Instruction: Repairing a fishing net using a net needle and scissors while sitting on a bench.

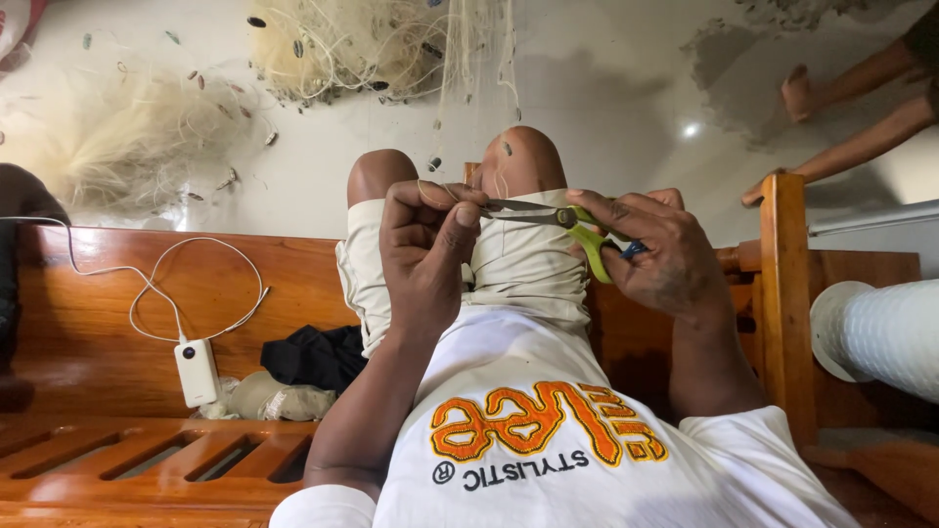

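The left hand (427, 249) is seen closed, its fingertips pinched together on a thin strand of pale fishing line (452, 193) held level with the knees. The right hand (657, 256) is wrapped around a pair of scissors (559, 223), with fingers passed through the lime-green plastic handles; the two grey metal blades are pointed left toward the pinched line and are all but shut, their tips just beside the left thumb. Whether the blades touch the line cannot be told.

Both hands are held above the lap, over cream-coloured shorts (509, 269) and a white printed shirt (548, 430). Two bare knees are raised behind the hands.

On the pale floor beyond, two heaps of fine, tangled fishing net (342, 49) are noted, off-white and studded with small dark oval weights; a few strands run from the nearer heap down toward the knees.

To the left, a glossy slatted wooden bench (147, 460) is recorded, bearing one white power bank (197, 372) with one white looped cable, plus a bundle of dark cloth (313, 354). A white ribbed roll (885, 332) lies at the right. Another person's two bare legs (861, 108) are seen at upper right.
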